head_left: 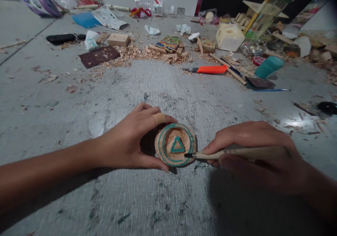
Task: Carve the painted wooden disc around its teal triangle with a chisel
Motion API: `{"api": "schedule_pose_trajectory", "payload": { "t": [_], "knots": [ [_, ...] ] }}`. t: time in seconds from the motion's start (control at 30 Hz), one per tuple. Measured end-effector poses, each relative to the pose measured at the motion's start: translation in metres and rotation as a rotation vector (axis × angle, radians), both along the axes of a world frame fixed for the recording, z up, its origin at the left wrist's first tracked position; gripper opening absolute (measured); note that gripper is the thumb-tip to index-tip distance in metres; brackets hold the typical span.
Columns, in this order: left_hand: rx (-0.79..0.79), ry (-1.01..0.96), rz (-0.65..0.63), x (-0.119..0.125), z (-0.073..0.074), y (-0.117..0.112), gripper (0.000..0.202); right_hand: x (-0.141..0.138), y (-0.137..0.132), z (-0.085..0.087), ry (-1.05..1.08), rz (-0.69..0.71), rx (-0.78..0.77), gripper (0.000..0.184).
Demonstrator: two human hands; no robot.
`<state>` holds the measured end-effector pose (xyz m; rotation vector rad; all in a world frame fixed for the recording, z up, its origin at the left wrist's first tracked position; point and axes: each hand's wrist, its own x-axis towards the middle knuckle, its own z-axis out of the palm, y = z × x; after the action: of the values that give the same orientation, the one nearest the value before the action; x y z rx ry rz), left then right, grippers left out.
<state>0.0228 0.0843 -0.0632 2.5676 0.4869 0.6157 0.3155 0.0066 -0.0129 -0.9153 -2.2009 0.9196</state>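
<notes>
A round wooden disc (161,148) lies flat on the grey floor, with teal rings near its rim and a teal-outlined triangle in its middle. Between ring and triangle the wood is cut down and rough. My left hand (131,137) grips the disc from the left, thumb at the near edge and fingers round the far edge; one finger wears a tan bandage. In my right hand (258,162) is a carving chisel (210,155) with a pale wooden handle. Its dark tip rests over the recess at the disc's lower right, inside the ring.
Beyond the disc lie an orange utility knife (212,69), a wooden block (118,39), brown sandpaper (99,56) and wood shavings (137,55). A teal cylinder (270,66) and a whitish block-shaped container (230,37) stand farther right, before more clutter along the wall.
</notes>
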Motion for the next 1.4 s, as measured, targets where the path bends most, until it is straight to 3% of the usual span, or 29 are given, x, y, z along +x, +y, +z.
{"api": "schedule_pose_trajectory", "payload": {
  "t": [0.63, 0.83, 1.03, 1.27, 1.4],
  "knots": [
    [0.031, 0.018, 0.002, -0.001, 0.001, -0.002, 0.084, -0.006, -0.004, -0.006, 0.101, 0.038, 0.014, 0.012],
    [0.027, 0.013, -0.010, -0.001, -0.002, 0.000, 0.075, -0.009, -0.004, -0.015, 0.155, -0.024, 0.023, 0.008],
    [0.012, 0.028, -0.009, -0.001, -0.003, 0.001, 0.078, 0.000, 0.007, -0.015, 0.137, 0.136, -0.006, 0.016],
    [-0.013, 0.043, -0.023, -0.001, -0.001, 0.001, 0.081, 0.013, 0.007, -0.005, 0.063, 0.012, 0.133, 0.008],
    [-0.009, 0.035, -0.016, -0.001, -0.002, 0.000, 0.080, 0.009, 0.006, -0.008, 0.059, 0.038, 0.130, 0.006]
  ]
}}
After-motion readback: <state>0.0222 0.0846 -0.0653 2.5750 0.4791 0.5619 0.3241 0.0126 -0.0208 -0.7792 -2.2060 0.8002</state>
